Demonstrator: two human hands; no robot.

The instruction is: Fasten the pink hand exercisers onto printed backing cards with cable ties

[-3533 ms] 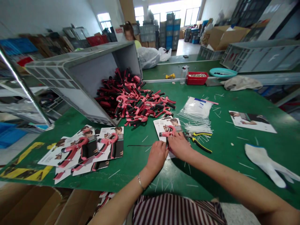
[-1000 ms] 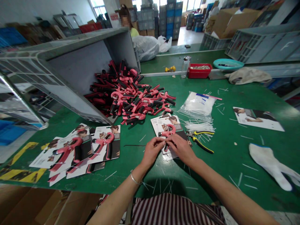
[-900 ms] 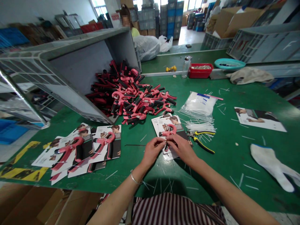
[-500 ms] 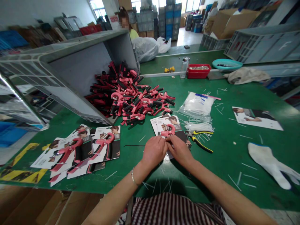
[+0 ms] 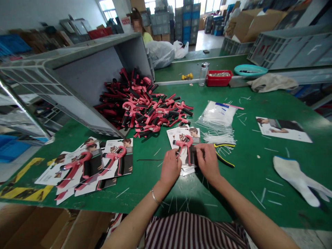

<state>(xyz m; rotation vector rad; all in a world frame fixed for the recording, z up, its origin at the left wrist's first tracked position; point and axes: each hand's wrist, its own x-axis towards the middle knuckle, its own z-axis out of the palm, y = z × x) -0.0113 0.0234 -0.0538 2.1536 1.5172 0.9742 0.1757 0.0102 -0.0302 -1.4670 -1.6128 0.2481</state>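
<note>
In front of me a red and black hand grip lies on a printed backing card, atop a few more cards. My left hand is closed at the card's left edge, fingertips by one handle of the hand grip. At the right edge my right hand pinches the card, its fingertips partly hidden. Just beyond my right hand are pliers with yellow and black handles, partly covered by it. White cable ties spill from a clear plastic bag behind them.
A tipped grey crate spills a heap of hand grips. Carded hand grips lie at left. A white glove, a loose card and scattered ties lie right. A red tray and glass jar stand behind. Another person sits beyond.
My hands have moved apart, from together over the hand grip to either side of the card. The hand grip's handles now show, and my right hand covers part of the pliers.
</note>
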